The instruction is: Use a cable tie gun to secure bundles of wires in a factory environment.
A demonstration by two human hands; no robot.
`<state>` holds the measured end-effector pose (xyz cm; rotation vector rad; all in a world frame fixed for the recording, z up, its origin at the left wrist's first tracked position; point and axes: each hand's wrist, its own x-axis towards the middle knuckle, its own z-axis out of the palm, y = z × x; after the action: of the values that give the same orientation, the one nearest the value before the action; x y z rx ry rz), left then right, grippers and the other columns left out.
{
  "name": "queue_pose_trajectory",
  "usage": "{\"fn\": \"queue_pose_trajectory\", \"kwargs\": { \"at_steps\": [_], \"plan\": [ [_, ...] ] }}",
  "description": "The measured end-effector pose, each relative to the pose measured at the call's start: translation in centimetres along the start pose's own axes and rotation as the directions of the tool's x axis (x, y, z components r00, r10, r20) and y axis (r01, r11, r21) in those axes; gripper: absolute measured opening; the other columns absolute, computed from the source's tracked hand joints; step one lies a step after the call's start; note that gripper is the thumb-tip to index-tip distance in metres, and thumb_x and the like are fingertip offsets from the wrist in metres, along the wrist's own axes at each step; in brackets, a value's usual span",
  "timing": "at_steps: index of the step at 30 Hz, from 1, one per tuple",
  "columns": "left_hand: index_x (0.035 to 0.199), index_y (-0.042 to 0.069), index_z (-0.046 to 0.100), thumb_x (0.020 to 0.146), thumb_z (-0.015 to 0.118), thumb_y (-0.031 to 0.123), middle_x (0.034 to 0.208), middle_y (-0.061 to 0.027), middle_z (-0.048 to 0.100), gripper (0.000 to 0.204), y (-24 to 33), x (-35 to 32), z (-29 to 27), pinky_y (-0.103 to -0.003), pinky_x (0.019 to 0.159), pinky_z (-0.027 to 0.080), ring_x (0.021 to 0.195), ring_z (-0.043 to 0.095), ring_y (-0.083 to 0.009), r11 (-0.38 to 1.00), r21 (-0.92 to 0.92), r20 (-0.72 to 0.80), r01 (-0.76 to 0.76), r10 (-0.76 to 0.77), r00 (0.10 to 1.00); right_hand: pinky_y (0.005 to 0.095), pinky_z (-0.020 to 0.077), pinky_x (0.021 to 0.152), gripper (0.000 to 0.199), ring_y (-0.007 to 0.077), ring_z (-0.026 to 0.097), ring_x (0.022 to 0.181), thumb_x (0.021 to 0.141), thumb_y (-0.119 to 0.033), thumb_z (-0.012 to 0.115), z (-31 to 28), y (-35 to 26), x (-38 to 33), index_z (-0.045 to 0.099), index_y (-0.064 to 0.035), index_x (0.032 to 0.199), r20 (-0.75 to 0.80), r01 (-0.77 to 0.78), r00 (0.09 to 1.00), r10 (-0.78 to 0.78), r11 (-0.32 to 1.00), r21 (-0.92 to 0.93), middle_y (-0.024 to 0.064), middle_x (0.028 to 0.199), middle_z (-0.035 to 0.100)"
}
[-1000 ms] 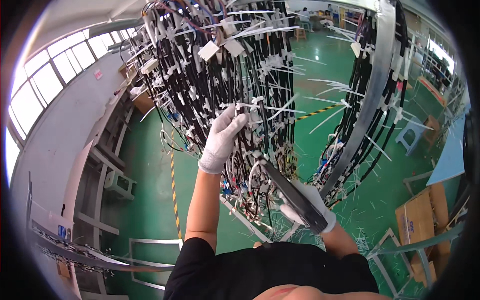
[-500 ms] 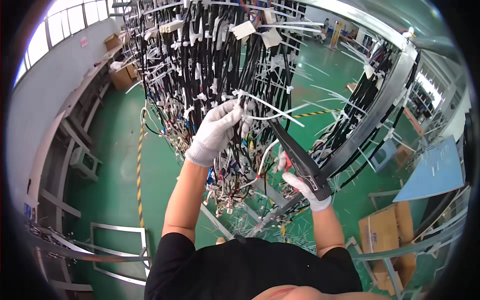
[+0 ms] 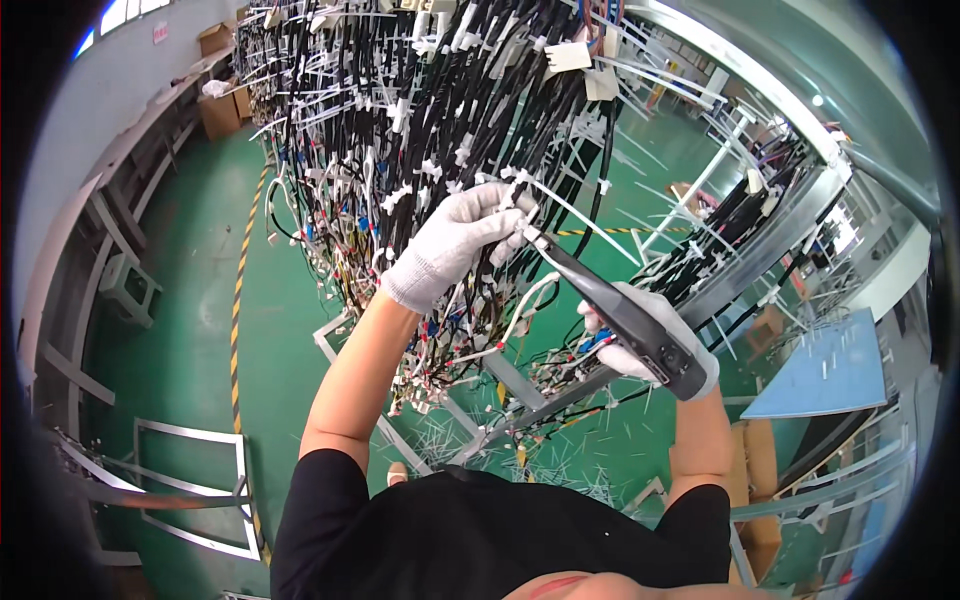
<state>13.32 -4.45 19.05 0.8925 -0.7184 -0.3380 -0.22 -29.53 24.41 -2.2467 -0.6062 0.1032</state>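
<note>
Black cables with many white ties hang in a dense wire harness (image 3: 400, 130) in front of me. My left hand (image 3: 450, 245), in a white glove, is closed with its fingertips pinching a cable bundle at the harness's lower middle. A white cable tie (image 3: 585, 220) sticks out to the right just above those fingertips. My gloved right hand (image 3: 665, 335) grips a black pistol-shaped cable tie gun (image 3: 615, 310). The gun's nose touches or nearly touches the spot at my left fingertips; the fingers hide the exact contact.
Loose wire ends with coloured connectors (image 3: 450, 350) hang below my hands. A curved metal frame (image 3: 740, 280) bears more cables at right. A blue panel (image 3: 825, 370) stands beyond it. White tie offcuts (image 3: 560, 475) litter the green floor. At left are a stool (image 3: 130, 285) and metal frame (image 3: 195, 425).
The cable tie gun's nose has come up to my left fingertips, and one of two protruding tie tails no longer shows free. My view has shifted, so the harness appears tilted.
</note>
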Motion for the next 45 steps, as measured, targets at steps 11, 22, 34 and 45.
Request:
{"fn": "queue_pose_trajectory", "kwargs": {
  "at_steps": [11, 22, 34, 45],
  "plan": [
    [0.113, 0.0, 0.06, 0.096, 0.064, 0.012, 0.088, -0.0013, 0.063, 0.021, -1.4, 0.9, -0.7, -0.021, 0.062, 0.047, 0.072, 0.06, -0.0085, 0.998, -0.069, 0.07, -0.011, 0.016, 0.997, 0.0299, 0.0424, 0.048, 0.016, 0.0167, 0.053, 0.048, 0.081, -0.006, 0.071, 2.4, 1.0, -0.2, 0.061, 0.0022, 0.09, -0.203, 0.169, 0.961, -0.19, 0.978, -0.119, 0.0068, 0.064, 0.057],
    [0.13, -0.005, 0.055, 0.098, 0.058, 0.005, 0.109, -0.0059, 0.067, 0.033, -3.4, 0.9, 1.7, -0.026, 0.092, 0.049, 0.099, 0.063, -0.0117, 0.922, 0.308, -0.279, -0.237, 0.325, 0.904, 0.0413, 0.0515, 0.081, 0.04, 0.0324, 0.061, 0.09, 0.077, -0.007, 0.067, 1.7, 1.6, -1.2, 0.057, 0.0015, 0.115, -0.321, 0.011, 0.851, -0.416, 0.625, -0.78, 0.015, 0.102, 0.061],
    [0.14, -0.006, 0.047, 0.1, 0.054, 0.005, 0.109, -0.0053, 0.067, 0.042, -3.0, 1.0, 0.7, -0.023, 0.087, 0.049, 0.091, 0.06, -0.0086, 0.919, 0.319, -0.178, -0.233, 0.299, 0.937, 0.0267, 0.0476, 0.09, 0.055, 0.0104, 0.059, 0.102, 0.081, 0.006, 0.069, 1.6, 4.2, 0.4, 0.053, 0.0006, 0.134, -0.274, 0.201, 0.952, -0.138, 0.955, 0.218, 0.0037, 0.11, 0.063],
    [0.138, -0.006, 0.047, 0.095, 0.065, 0.013, 0.107, -0.0047, 0.065, 0.051, -2.6, 0.9, 1.4, -0.025, 0.086, 0.05, 0.093, 0.059, -0.0095, 0.942, 0.278, -0.201, -0.185, 0.246, 0.948, 0.0468, 0.0491, 0.086, 0.052, 0.0398, 0.059, 0.095, 0.067, -0.003, 0.065, 0.2, -0.1, 1.5, 0.058, -0.0003, 0.119, -0.229, 0.065, 0.874, -0.429, 0.57, -0.819, 0.0182, 0.103, 0.058]
  ]
}}
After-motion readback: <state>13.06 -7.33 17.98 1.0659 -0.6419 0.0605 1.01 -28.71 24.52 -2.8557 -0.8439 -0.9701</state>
